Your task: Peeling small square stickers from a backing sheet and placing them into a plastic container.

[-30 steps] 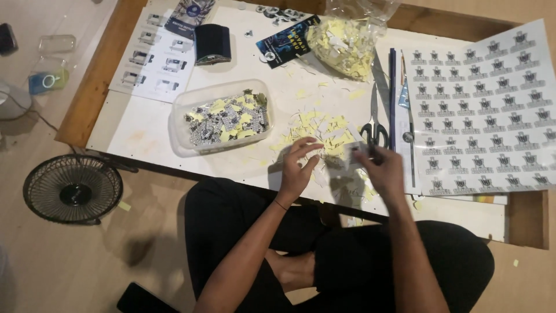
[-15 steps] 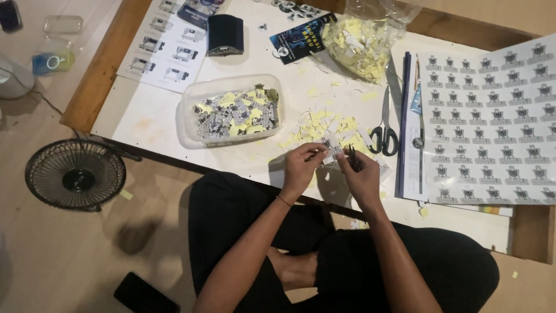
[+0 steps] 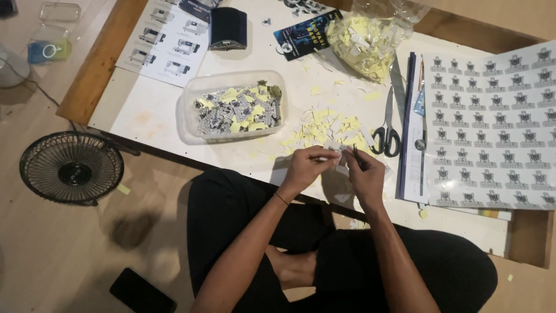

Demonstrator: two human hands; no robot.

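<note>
My left hand (image 3: 308, 167) pinches a small white sticker piece (image 3: 336, 152) over the table's near edge. My right hand (image 3: 365, 174) meets it from the right and grips a thin dark tool (image 3: 354, 152) whose tip touches the piece. Just beyond my hands lies a heap of yellow paper scraps (image 3: 324, 132). A clear plastic tub (image 3: 233, 106) with several cut stickers and yellow bits stands to the upper left.
Scissors (image 3: 387, 132) lie right of the scraps, beside a ruler and sticker sheets (image 3: 492, 124). A bag of yellow scraps (image 3: 364, 36), a dark pouch (image 3: 228, 26) and printed leaflets sit at the back. On the floor: a small fan (image 3: 71, 168) and a phone (image 3: 142, 291).
My right hand came in from near the scissors to meet the left hand. Both hands now work on the small piece, held a little nearer the table edge.
</note>
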